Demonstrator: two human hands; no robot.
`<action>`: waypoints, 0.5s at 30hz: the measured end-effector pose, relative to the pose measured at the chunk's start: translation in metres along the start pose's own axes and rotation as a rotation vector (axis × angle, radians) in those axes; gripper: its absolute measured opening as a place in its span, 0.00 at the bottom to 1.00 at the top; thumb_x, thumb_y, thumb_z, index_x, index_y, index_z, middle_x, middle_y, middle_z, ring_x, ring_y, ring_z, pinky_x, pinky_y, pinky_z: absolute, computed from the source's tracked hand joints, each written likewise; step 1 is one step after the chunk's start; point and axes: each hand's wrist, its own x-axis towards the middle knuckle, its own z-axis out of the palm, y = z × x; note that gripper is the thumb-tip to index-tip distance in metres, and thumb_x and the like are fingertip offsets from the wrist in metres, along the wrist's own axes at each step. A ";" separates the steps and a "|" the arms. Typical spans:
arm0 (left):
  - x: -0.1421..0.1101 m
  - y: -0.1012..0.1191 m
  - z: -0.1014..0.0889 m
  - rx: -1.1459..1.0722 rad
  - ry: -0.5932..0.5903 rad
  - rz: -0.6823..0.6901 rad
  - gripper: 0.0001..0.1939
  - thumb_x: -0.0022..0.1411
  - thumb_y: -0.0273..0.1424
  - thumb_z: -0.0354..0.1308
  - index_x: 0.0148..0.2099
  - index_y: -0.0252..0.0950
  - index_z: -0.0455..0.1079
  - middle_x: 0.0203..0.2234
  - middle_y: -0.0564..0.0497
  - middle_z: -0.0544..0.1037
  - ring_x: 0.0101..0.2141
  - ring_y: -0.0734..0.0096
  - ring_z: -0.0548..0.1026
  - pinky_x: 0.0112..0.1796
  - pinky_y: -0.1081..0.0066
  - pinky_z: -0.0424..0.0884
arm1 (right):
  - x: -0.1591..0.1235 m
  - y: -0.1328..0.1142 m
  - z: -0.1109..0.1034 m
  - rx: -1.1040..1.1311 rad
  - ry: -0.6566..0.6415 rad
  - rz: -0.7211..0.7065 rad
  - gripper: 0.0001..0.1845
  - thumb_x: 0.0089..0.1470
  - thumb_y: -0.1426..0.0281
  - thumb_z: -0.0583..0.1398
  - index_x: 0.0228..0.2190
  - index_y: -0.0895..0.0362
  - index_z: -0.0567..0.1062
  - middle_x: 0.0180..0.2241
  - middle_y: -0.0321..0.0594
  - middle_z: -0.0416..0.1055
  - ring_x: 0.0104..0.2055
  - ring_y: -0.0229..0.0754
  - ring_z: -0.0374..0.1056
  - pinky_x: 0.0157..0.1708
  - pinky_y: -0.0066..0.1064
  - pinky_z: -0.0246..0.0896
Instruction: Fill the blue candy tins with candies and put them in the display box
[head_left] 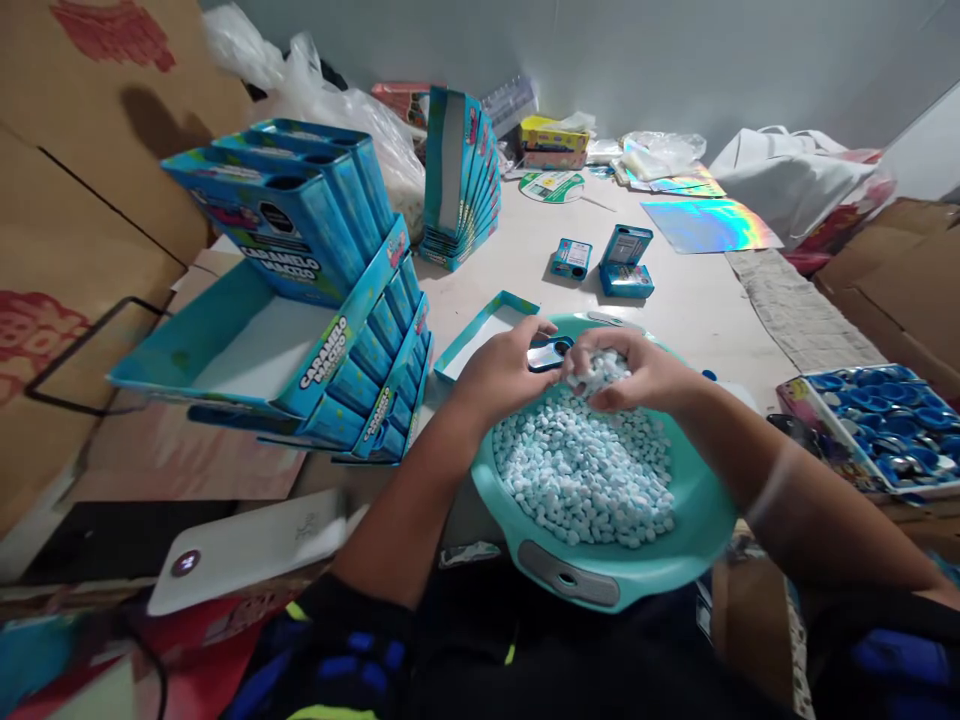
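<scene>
My left hand (504,372) is closed round a small blue candy box (551,352), whose dark opening faces up. Close beside it, my right hand (649,372) cups a handful of pale blue and white candies (602,368), its fingers curled over the box's edge. Both hands are above a turquoise basin (709,535) with grey grips. A heap of the same small candies (581,475) lies inside. Behind my left hand, a shallow turquoise display tray (472,335) rests on the table. Whether candies are dropping into the box cannot be made out.
Stacked display trays (300,385) with upright blue boxes (292,230) stand at left. Nested trays (457,180) lean farther back. Small boxes (572,258) lie on the table (675,315). A carton of blue plastic parts (885,425) is at right; a white power bank (247,545) lies front left.
</scene>
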 end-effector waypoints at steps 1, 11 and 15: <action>-0.001 0.001 0.000 0.016 -0.030 0.011 0.22 0.58 0.32 0.71 0.54 0.40 0.73 0.50 0.42 0.83 0.51 0.49 0.83 0.49 0.54 0.80 | -0.001 0.002 0.000 0.065 0.053 0.002 0.22 0.46 0.56 0.72 0.35 0.51 0.69 0.31 0.32 0.72 0.22 0.33 0.63 0.20 0.28 0.58; -0.008 0.012 0.002 0.029 -0.379 0.050 0.30 0.59 0.35 0.70 0.62 0.38 0.70 0.50 0.41 0.84 0.50 0.49 0.83 0.47 0.56 0.79 | 0.013 0.008 0.001 0.245 0.501 -0.151 0.20 0.51 0.57 0.62 0.39 0.46 0.58 0.32 0.30 0.60 0.22 0.32 0.54 0.16 0.27 0.43; -0.007 0.015 0.001 0.072 -0.408 0.024 0.28 0.62 0.39 0.68 0.62 0.37 0.71 0.55 0.40 0.82 0.55 0.47 0.80 0.53 0.54 0.76 | 0.018 0.008 0.011 0.448 0.542 -0.186 0.22 0.48 0.61 0.68 0.37 0.47 0.60 0.33 0.31 0.62 0.24 0.32 0.57 0.18 0.27 0.45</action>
